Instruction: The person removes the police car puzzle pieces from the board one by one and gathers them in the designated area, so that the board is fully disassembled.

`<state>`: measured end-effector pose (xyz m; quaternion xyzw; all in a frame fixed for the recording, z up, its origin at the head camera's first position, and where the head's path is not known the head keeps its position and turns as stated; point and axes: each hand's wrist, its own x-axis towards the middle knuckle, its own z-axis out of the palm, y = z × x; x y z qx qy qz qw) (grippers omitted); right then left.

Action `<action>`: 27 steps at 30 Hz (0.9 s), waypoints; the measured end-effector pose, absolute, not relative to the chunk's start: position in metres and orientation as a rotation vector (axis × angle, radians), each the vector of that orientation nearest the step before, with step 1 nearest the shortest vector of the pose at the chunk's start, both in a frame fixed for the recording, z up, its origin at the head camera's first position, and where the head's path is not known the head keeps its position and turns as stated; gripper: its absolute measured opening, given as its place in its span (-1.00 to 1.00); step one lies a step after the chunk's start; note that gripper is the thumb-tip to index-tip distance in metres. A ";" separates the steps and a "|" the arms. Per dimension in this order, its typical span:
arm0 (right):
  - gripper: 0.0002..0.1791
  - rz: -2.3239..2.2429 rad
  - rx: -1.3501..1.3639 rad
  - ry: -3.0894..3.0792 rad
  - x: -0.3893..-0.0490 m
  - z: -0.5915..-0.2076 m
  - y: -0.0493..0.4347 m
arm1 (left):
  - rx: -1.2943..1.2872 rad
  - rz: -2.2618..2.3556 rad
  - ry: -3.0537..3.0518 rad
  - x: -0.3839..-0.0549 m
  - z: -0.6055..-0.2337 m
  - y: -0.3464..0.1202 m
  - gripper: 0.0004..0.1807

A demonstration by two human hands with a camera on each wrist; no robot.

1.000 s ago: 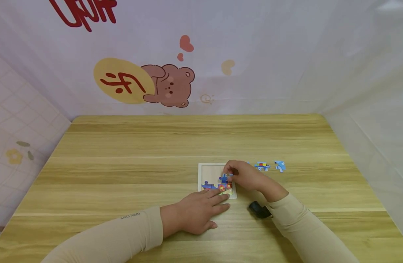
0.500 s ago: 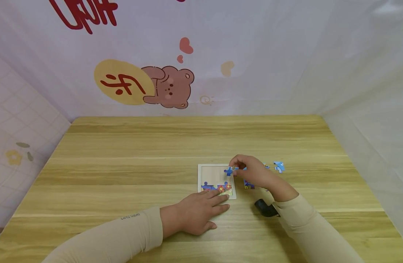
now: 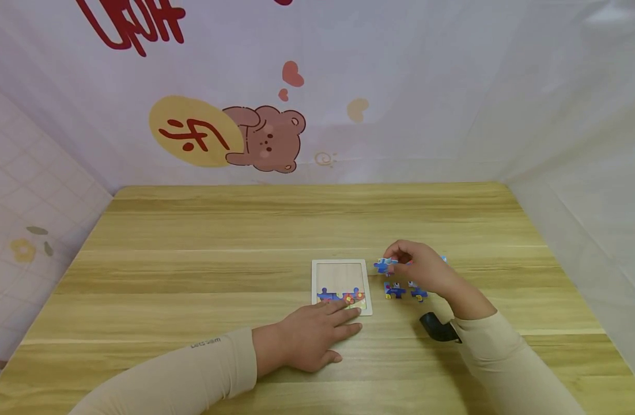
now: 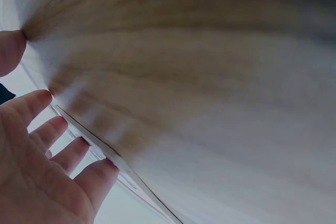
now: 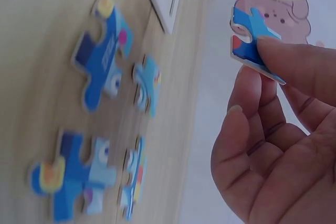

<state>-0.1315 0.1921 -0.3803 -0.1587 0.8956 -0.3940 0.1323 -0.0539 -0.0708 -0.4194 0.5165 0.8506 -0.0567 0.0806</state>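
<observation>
My right hand (image 3: 423,271) pinches a blue jigsaw piece (image 5: 251,38) between thumb and fingers, raised off the table just right of the puzzle tray. That tray (image 3: 342,274) is square with a pale rim; joined pieces (image 3: 327,294) in blue, red and yellow fill its lower part, while bare wood shows above them. My left hand (image 3: 312,335) lies with straight, spread fingers over the tray's near edge and partly hides the joined pieces. In the left wrist view its fingertips (image 4: 107,169) touch the tray's edge.
Several loose puzzle pieces lie right of the tray, among them one blue piece (image 5: 102,59) and another (image 5: 71,174) with a yellow spot. A black curved object (image 3: 438,327) sits at the right cuff. The wooden table (image 3: 219,225) ends at a printed backdrop (image 3: 426,115).
My right hand has carried the blue piece from over the tray out past its right edge. Loose pieces under that hand have come into sight. The left hand stays put.
</observation>
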 end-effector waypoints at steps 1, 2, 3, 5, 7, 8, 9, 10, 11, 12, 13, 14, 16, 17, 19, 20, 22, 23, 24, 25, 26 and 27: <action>-0.88 -1.141 -0.457 2.608 -0.132 -0.380 0.195 | 1.546 -0.170 2.545 -0.054 -0.420 -0.071 -0.34; -0.88 -1.137 -0.450 2.617 -0.132 -0.381 0.198 | 1.547 -0.169 2.545 -0.054 -0.420 -0.071 -0.34; -0.88 -1.135 -0.443 2.624 -0.132 -0.381 0.200 | 1.548 -0.167 2.545 -0.054 -0.420 -0.071 -0.34; -0.87 -1.124 -0.425 2.638 -0.132 -0.381 0.206 | 1.550 -0.163 2.546 -0.054 -0.421 -0.071 -0.34; -0.87 -1.122 -0.403 2.646 -0.132 -0.381 0.211 | 1.551 -0.158 2.546 -0.054 -0.422 -0.071 -0.34; -0.87 -1.126 -0.391 2.643 -0.133 -0.382 0.214 | 1.551 -0.155 2.545 -0.054 -0.422 -0.072 -0.34; -0.87 -1.122 -0.380 2.645 -0.133 -0.382 0.217 | 1.550 -0.153 2.545 -0.054 -0.422 -0.072 -0.34; -0.87 -1.116 -0.372 2.649 -0.133 -0.382 0.220 | 1.549 -0.152 2.544 -0.054 -0.423 -0.072 -0.34; -0.87 -1.114 -0.370 2.650 -0.133 -0.382 0.223 | 1.549 -0.151 2.542 -0.054 -0.423 -0.072 -0.34; -0.86 -1.110 -0.375 2.654 -0.133 -0.383 0.226 | 1.548 -0.151 2.541 -0.054 -0.423 -0.072 -0.34; -0.86 -1.106 -0.376 2.656 -0.133 -0.383 0.229 | 1.546 -0.150 2.540 -0.054 -0.423 -0.072 -0.34; -0.86 -1.095 -0.374 2.661 -0.133 -0.383 0.232 | 1.544 -0.150 2.538 -0.054 -0.423 -0.072 -0.34; -0.85 -1.077 -0.373 2.671 -0.134 -0.383 0.237 | 1.542 -0.153 2.536 -0.054 -0.423 -0.071 -0.34; -0.85 -1.075 -0.366 2.669 -0.134 -0.384 0.239 | 1.543 -0.154 2.536 -0.054 -0.423 -0.071 -0.34; -0.84 -1.068 -0.344 2.660 -0.134 -0.384 0.244 | 1.547 -0.157 2.539 -0.054 -0.423 -0.071 -0.34; -0.84 -1.068 -0.335 2.656 -0.134 -0.384 0.246 | 1.549 -0.159 2.540 -0.054 -0.423 -0.071 -0.34; -0.83 -1.073 -0.316 2.643 -0.134 -0.386 0.250 | 1.551 -0.160 2.540 -0.054 -0.423 -0.071 -0.34; -0.82 -1.078 -0.307 2.635 -0.134 -0.386 0.251 | 1.551 -0.159 2.539 -0.054 -0.422 -0.071 -0.34; -0.82 -1.081 -0.300 2.630 -0.133 -0.387 0.253 | 1.550 -0.159 2.538 -0.055 -0.422 -0.071 -0.34; -0.82 -1.079 -0.295 2.628 -0.133 -0.388 0.255 | 1.548 -0.158 2.536 -0.055 -0.422 -0.071 -0.34; -0.81 -1.076 -0.292 2.628 -0.133 -0.390 0.256 | 1.546 -0.157 2.534 -0.055 -0.422 -0.071 -0.34; -0.81 -1.075 -0.288 2.625 -0.133 -0.390 0.258 | 1.544 -0.158 2.532 -0.055 -0.422 -0.071 -0.34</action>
